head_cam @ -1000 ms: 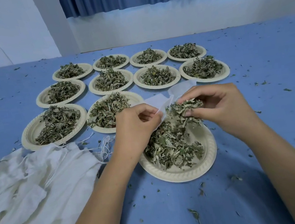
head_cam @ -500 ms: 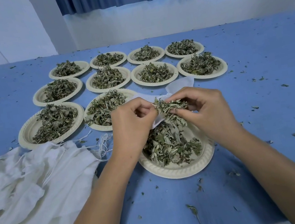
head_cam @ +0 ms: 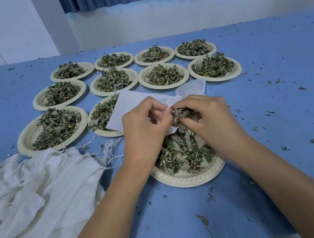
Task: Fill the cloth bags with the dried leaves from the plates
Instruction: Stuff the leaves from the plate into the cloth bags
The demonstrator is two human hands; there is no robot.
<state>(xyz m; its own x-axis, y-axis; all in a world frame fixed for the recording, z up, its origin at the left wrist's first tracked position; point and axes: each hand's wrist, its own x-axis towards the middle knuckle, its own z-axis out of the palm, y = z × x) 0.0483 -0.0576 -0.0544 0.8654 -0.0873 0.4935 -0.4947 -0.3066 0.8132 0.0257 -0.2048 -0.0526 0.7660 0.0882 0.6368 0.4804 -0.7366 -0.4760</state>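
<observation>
A white bag (head_cam: pixel 135 103) is being held just above the far edge of the near plate (head_cam: pixel 189 180). Its edge is being pinched by the left hand (head_cam: pixel 145 129), whose fingers are curled tight. A clump of leaves (head_cam: pixel 179 116) is being gripped in the curled fingers of the right hand (head_cam: pixel 210 120), at the mouth of the bag. More leaves are being carried by the near plate, under both hands. Ten other plates (head_cam: pixel 36 101), heaped with leaves, are being seen beyond the near plate, in three rows. A pile of bags (head_cam: pixel 29 194) is lying left of the near plate, on the blue table (head_cam: pixel 285 109).
</observation>
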